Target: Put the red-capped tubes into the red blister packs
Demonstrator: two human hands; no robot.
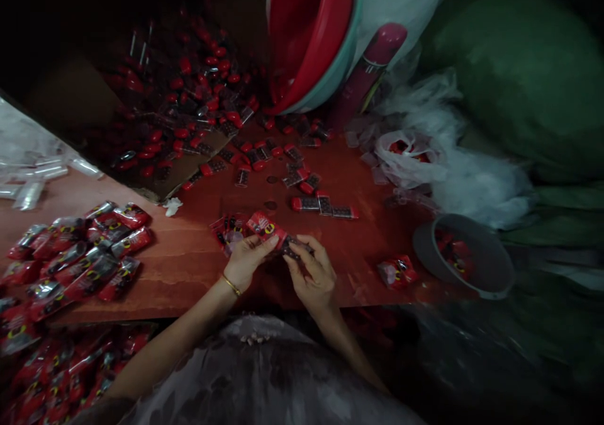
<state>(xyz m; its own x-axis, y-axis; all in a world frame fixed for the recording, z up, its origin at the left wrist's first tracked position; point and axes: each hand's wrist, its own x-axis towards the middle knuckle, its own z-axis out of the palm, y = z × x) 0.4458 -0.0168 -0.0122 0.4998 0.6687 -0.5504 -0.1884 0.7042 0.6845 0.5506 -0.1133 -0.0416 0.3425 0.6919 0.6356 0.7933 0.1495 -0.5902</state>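
My left hand [243, 262], with a gold bangle at the wrist, pinches a small red printed packet [265, 225] by its lower edge. The fingers of my right hand [317, 279] are closed on a small dark see-through case [290, 247], right at the packet's end. Whether the case is partly inside the packet I cannot tell. Beside my left hand lie several flat red packets [227, 228] on the red tabletop [198, 267]. Just beyond my hands are a few loose red-capped cases [324, 203].
A large cardboard box [189, 173] spills many red-capped cases at the back left. Filled packets [85, 258] are piled at the left. A grey bowl [425, 255], one packet [397, 271] and plastic bags [476, 186] are at the right. Red basin [337, 28] and pink bottle [358, 85] stand behind.
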